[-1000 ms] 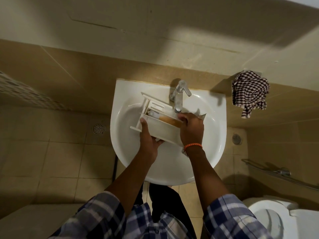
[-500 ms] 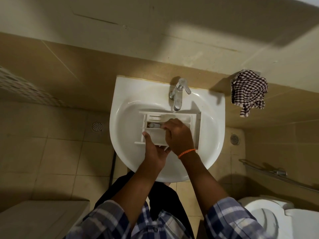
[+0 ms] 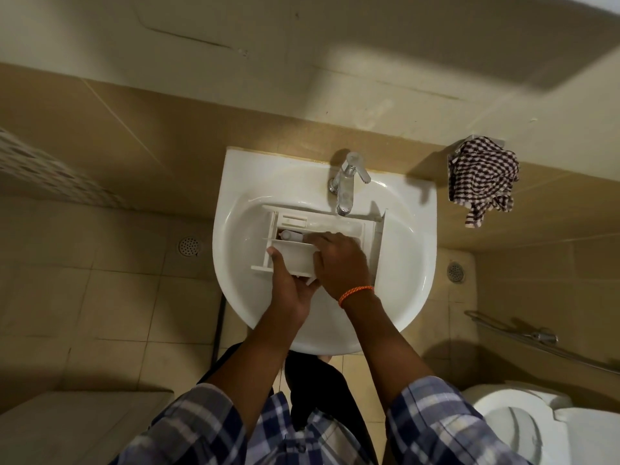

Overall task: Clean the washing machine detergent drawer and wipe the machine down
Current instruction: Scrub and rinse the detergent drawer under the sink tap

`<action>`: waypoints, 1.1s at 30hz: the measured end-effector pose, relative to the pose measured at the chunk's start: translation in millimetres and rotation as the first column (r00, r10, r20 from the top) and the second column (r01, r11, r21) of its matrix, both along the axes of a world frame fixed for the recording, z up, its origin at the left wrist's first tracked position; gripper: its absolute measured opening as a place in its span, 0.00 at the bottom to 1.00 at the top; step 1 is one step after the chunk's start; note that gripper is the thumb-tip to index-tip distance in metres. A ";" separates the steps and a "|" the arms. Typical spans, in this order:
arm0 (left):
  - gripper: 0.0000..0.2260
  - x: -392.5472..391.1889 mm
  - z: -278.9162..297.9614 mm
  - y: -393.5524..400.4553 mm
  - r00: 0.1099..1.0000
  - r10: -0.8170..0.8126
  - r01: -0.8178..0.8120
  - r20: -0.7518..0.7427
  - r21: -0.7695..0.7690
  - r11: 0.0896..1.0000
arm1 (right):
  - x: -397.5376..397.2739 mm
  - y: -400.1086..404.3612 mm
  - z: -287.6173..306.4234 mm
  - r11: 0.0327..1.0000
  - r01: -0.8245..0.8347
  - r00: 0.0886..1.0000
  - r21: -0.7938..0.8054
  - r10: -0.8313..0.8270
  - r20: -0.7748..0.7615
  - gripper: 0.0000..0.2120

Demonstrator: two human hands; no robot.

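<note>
Fingers, left: thumb up along the near-left edge of the detergent drawer (image 3: 303, 248), the other fingers curled under its near side; the left hand (image 3: 291, 286) grips and steadies it.
Fingers, right: bent down into the drawer's middle compartments, knuckles up; the right hand (image 3: 341, 260) presses or rubs inside. Whether it holds a cloth or brush I cannot tell; the fingertips are hidden.
Wrist: an orange band (image 3: 355, 294) on the right one.
Drawer: lying open-side up inside the sink (image 3: 235, 297), its long side across the basin, its far edge just under the spout of the tap (image 3: 347, 182).
Water: no stream can be made out from the spout.
Beyond the basin: a checked cloth (image 3: 483, 177) hangs on the wall to the right, well apart from both hands; a toilet (image 3: 523, 427) sits at lower right.
Step in hand: scrubbing the compartments by hand, it seems; the machine wipe-down is not yet begun.
Next move calls for: a firm left-hand hold while the right works into the corners, then likely a rinse under the tap.
</note>
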State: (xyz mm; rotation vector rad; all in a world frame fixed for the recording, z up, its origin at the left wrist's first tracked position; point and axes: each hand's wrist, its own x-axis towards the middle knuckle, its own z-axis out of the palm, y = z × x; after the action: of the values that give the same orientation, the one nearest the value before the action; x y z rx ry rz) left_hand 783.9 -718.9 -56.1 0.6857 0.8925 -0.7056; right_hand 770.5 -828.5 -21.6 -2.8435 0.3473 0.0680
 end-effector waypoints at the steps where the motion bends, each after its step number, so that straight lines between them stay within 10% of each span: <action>1: 0.36 2.5 -0.4 0.0 1.000 0.003 -0.003 0.018 0.001 1.000 | -0.8 -5.4 0.9 0.995 0.065 0.998 -0.072 -0.065 -0.002 0.11; 9: 0.35 8.6 2.6 0.2 0.988 -0.153 0.152 0.030 0.039 0.988 | 4.8 16.8 2.7 0.997 0.080 0.995 -0.013 -0.081 -0.062 0.27; 12: 0.34 2.6 11.2 3.9 0.963 -0.266 0.263 0.050 0.054 0.963 | 9.6 26.5 2.7 0.947 0.312 0.937 -0.080 -0.320 -0.138 0.19; 14: 0.13 -12.8 8.7 11.7 0.920 -0.391 0.393 0.042 -0.074 0.917 | 16.1 47.6 6.7 0.891 0.453 0.883 0.031 -0.443 -0.155 0.28; 16: 0.15 -21.2 19.8 15.3 0.864 -0.493 0.495 0.104 0.005 0.869 | 22.1 59.1 10.0 0.789 0.576 0.815 0.211 -0.538 -0.213 0.39; 21: 0.31 4.5 9.2 -0.5 0.936 -0.329 0.325 0.127 0.052 0.944 | 25.9 54.2 5.1 0.653 0.673 0.737 0.347 -0.632 -0.239 0.15; 33: 0.34 -4.0 -1.1 -2.5 0.961 -0.263 0.262 0.089 0.019 0.965 | 35.4 49.1 2.2 0.593 0.753 0.658 0.286 -0.660 -0.363 0.12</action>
State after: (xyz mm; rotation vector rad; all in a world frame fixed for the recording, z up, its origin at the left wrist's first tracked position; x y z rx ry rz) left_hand 779.9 -721.4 -57.1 0.8457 0.7277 -0.9005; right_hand 805.9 -779.4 -19.4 -2.0733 1.3326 0.2595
